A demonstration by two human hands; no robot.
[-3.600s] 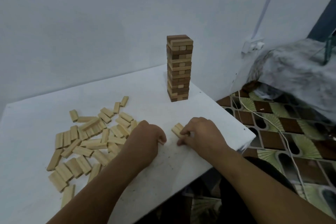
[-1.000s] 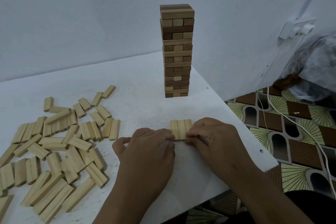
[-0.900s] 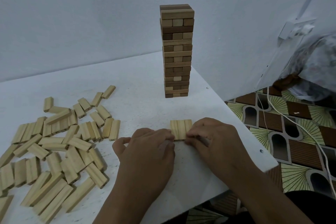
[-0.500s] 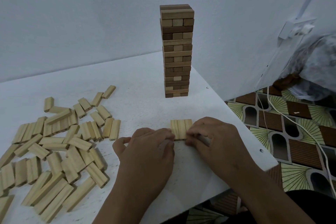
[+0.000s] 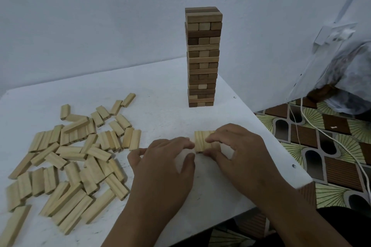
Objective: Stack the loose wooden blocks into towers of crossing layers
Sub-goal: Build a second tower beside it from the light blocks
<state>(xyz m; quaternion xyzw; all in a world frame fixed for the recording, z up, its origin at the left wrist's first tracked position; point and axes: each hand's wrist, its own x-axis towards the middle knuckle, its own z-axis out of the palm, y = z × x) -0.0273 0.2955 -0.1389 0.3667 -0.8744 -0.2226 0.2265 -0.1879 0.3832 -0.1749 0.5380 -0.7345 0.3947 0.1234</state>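
Observation:
A flat row of pale wooden blocks [image 5: 201,141] lies side by side on the white table [image 5: 160,90], near its right front edge. My left hand [image 5: 166,168] presses its fingertips against the row's left side. My right hand [image 5: 239,150] covers the row's right part, fingers curled over the blocks. A tall finished tower [image 5: 202,56] of crossing brown and tan layers stands behind, near the table's back right corner. Many loose pale blocks [image 5: 76,158] lie scattered on the left.
The table's right edge [image 5: 281,146] runs diagonally close to my right hand. Beyond it lies a patterned floor [image 5: 331,146] with white cables [image 5: 313,126]. A wall socket [image 5: 333,34] and a covered bundle [image 5: 353,78] sit at the right.
Since 3.6 s ago the view moved closer and a row of blocks formed between my hands. Over the last second the hands have barely moved.

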